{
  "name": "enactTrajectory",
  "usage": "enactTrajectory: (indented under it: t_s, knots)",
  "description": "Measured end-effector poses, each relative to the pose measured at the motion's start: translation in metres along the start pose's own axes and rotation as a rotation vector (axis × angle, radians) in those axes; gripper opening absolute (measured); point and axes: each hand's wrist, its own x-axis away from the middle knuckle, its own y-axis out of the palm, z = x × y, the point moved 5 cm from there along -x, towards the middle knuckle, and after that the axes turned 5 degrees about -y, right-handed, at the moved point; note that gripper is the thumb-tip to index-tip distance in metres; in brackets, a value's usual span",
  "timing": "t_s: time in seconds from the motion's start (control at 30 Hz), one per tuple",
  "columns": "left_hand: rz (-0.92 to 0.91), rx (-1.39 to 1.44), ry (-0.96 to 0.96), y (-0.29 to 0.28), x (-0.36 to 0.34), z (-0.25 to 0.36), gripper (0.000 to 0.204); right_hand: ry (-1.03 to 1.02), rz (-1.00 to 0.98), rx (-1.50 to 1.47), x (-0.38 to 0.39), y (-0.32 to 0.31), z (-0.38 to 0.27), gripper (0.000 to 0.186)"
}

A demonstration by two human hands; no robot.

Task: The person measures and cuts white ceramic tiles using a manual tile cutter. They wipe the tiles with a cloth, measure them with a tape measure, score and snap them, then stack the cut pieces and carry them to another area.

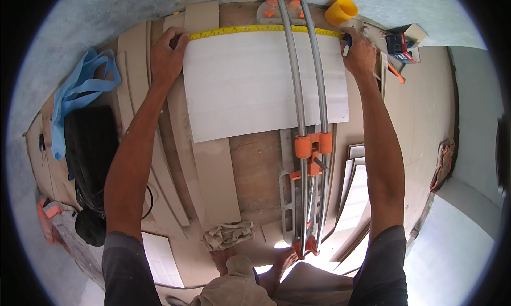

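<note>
A white rectangular tile (239, 87) lies under the two steel rails of a manual tile cutter (311, 146) with orange fittings. Along the tile's far edge stretches a yellow tape measure (239, 32). My left hand (168, 55) is closed on the tape's left end at the tile's far left corner. At the far right corner, my right hand (360, 54) has its fingers curled round a blue and white marker pen (347, 44), next to the tape's other end. The tape's case does not show.
A yellow cup (341, 11) and an open small box (405, 42) stand at the far right. On the left lie a black bag (93, 151) and a blue strap (80, 87). Tile strips (213, 183) cover the floor; a crumpled rag (229, 235) sits near my feet.
</note>
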Motion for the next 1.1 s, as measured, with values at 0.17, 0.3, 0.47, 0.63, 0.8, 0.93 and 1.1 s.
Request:
enactTrajectory:
  t_s: [0.17, 0.3, 0.47, 0.63, 0.8, 0.93, 1.1]
  knots:
    - [-0.013, 0.003, -0.02, 0.002, -0.001, -0.001, 0.017, -0.013, 0.131, 0.102, 0.006, -0.005, -0.006, 0.038]
    - [-0.01, -0.012, -0.032, 0.002, -0.002, -0.005, 0.017, -0.087, 0.393, -0.023, 0.016, -0.026, -0.018, 0.036]
    - [0.012, -0.04, -0.013, 0.0, 0.0, -0.011, 0.017, 0.26, 0.299, -1.245, 0.043, -0.011, -0.05, 0.027]
    - [0.0, -0.028, -0.013, 0.005, -0.002, -0.007, 0.017, 0.368, 0.191, -1.313, 0.047, 0.002, -0.068, 0.022]
    - [-0.006, -0.031, -0.03, 0.002, 0.0, -0.005, 0.018, 0.384, 0.152, -1.22, 0.042, 0.004, -0.075, 0.021]
    - [-0.017, -0.027, -0.045, 0.002, -0.001, -0.009, 0.019, 0.351, 0.125, -1.269, 0.037, 0.01, -0.076, 0.022]
    - [-0.01, -0.065, -0.024, 0.003, -0.001, -0.003, 0.02, 0.39, 0.127, -1.192, 0.039, 0.013, -0.069, 0.023]
